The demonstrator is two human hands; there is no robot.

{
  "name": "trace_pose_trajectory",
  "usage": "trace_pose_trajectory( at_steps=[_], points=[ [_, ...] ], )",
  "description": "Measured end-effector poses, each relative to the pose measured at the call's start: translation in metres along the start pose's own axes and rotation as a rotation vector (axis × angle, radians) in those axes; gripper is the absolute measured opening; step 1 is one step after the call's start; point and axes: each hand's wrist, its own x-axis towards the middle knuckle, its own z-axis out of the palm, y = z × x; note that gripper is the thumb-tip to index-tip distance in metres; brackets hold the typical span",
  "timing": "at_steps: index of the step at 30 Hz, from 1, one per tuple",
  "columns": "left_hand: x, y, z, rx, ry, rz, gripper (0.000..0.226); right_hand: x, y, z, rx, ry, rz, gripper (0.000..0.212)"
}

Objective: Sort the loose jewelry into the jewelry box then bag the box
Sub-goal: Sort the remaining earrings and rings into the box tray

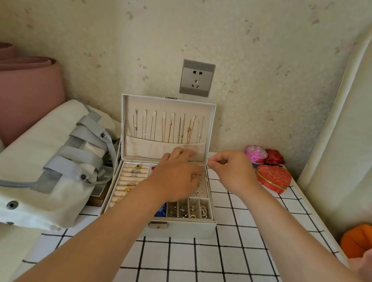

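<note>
A pale green jewelry box stands open on the checked tablecloth, its lid upright with several necklaces hanging inside. Rings fill the rolls at the left; small pieces lie in the front compartments. My left hand rests palm down over the middle of the tray, fingertips at the lid's pocket. My right hand hovers at the box's right rear corner, thumb and forefinger pinched together; whatever they hold is too small to make out. A white and grey canvas bag lies folded to the left of the box.
A red heart-shaped box, a small red box and a pink sequined one sit at the back right. A wall socket is above the lid. Orange and pink cloth lies at the right edge; a pink rolled mat at the left.
</note>
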Motion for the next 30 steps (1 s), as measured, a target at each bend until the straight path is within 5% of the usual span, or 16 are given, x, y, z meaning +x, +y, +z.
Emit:
trace_pose_trajectory(
  at_steps=[11, 18, 30],
  points=[
    [0.001, -0.008, 0.000, -0.114, 0.061, 0.001, 0.036, -0.004, 0.003, 0.005, -0.270, -0.199, -0.072, 0.013],
    [-0.004, -0.004, -0.004, -0.186, 0.083, 0.041, 0.024, -0.011, -0.002, 0.006, -0.430, -0.159, -0.161, 0.006],
    [-0.008, -0.003, -0.002, -0.223, 0.010, 0.045, 0.023, -0.008, 0.000, 0.002, -0.387, -0.264, -0.174, 0.014]
  ],
)
